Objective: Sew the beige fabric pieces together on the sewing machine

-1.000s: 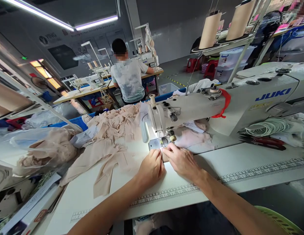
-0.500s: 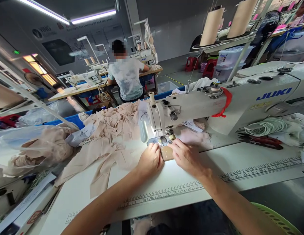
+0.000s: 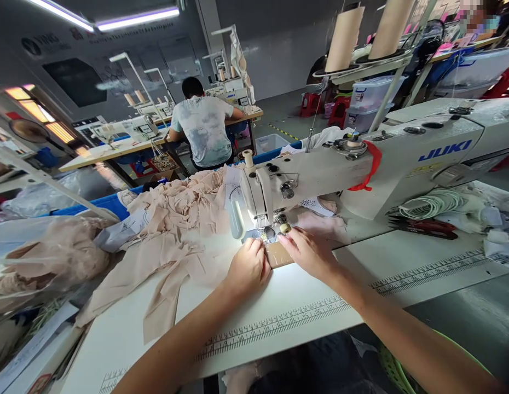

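Note:
A white JUKI sewing machine (image 3: 361, 175) stands before me, its lit needle area (image 3: 267, 234) between my hands. My left hand (image 3: 246, 264) is closed at the near left of the presser foot, fingers curled and fingertips pressed together; whatever they pinch is hidden. My right hand (image 3: 310, 250) is closed on the other side, thumb and fingers together beside a small round knob (image 3: 284, 228); I cannot make out what is in them. Between the hands lies a brown plate (image 3: 279, 255) with light marks. Beige fabric (image 3: 172, 262) spreads left of my left hand.
Red-handled snips (image 3: 431, 227) and a coil of pale cord (image 3: 433, 207) lie at the right. A ruler scale (image 3: 279, 328) runs along the table's front edge. Bagged fabric (image 3: 53, 251) sits left. Thread cones (image 3: 345, 38) stand behind the machine; another person (image 3: 203, 126) sits ahead.
The whole view has shifted, with the scene sliding left. My right hand's thumb shows more plainly beside the presser foot; my left hand stays closed at nearly the same place.

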{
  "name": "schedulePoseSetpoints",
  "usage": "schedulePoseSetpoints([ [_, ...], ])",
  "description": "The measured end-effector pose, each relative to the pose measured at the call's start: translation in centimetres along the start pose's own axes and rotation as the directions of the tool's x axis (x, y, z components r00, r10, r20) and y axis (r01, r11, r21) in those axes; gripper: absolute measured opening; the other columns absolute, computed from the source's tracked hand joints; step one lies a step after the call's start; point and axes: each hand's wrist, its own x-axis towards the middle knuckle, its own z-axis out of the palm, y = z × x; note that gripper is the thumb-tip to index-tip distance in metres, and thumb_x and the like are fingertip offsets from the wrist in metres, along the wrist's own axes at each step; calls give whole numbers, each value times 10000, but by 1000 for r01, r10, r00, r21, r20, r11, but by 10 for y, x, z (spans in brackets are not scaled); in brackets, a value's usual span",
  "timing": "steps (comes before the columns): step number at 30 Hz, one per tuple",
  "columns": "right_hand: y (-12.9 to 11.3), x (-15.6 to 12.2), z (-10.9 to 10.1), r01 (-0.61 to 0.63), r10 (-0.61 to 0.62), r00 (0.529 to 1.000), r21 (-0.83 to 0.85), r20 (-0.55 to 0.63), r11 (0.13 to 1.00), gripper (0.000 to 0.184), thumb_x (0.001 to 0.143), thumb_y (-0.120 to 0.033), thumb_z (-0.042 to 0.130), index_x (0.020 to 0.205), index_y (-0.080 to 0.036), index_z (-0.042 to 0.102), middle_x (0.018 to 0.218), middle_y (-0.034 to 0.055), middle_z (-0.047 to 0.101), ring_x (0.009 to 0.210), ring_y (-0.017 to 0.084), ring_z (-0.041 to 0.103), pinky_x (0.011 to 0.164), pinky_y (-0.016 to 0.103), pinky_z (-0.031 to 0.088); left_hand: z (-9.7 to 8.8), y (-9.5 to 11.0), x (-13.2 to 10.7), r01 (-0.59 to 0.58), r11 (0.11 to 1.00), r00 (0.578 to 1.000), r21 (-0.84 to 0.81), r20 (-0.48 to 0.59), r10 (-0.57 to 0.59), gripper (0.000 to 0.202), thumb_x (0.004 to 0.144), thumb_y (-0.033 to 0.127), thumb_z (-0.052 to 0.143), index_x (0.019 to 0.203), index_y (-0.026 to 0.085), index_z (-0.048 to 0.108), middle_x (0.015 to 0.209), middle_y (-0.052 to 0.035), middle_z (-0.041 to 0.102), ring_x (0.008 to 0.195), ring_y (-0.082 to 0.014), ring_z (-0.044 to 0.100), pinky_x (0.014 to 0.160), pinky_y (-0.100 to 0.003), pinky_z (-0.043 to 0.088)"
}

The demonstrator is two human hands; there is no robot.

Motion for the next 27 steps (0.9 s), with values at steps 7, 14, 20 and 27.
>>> schedulePoseSetpoints([
  [7,8,30,-5,-92,88,994,48,66,995,258,1006,-263,489,816,-216,657,741,30,737,688,167,638,619,259,343,3,-2,1,-12,1000,999,-28,-32,11,197,926,143,477,961,151,671,940,-141,660,866,-267,605,758,-411,588],
  [14,10,14,-4,-64,67,998,156,-15,986,348,1035,-380,435,819,-225,661,676,22,700,603,150,598,583,256,335,5,-5,2,12,998,999,-61,-44,-14,218,925,146,477,1033,139,666,1013,-166,682,910,-287,625,781,-427,601],
  [20,7,23,3,-59,61,998,153,-5,986,353,1004,-305,421,738,-219,638,603,21,654,569,148,550,582,256,331,6,-10,4,51,994,998,-99,-28,-54,280,918,145,460,1102,149,671,1066,-174,694,964,-300,643,823,-456,619],
  [27,10,18,-3,-80,85,996,160,-26,984,446,1048,-393,401,689,-221,603,585,18,641,553,145,547,582,262,329,6,-8,7,62,992,997,-106,-45,-67,270,925,141,446,1053,137,684,1055,-179,711,961,-299,649,835,-448,613],
])
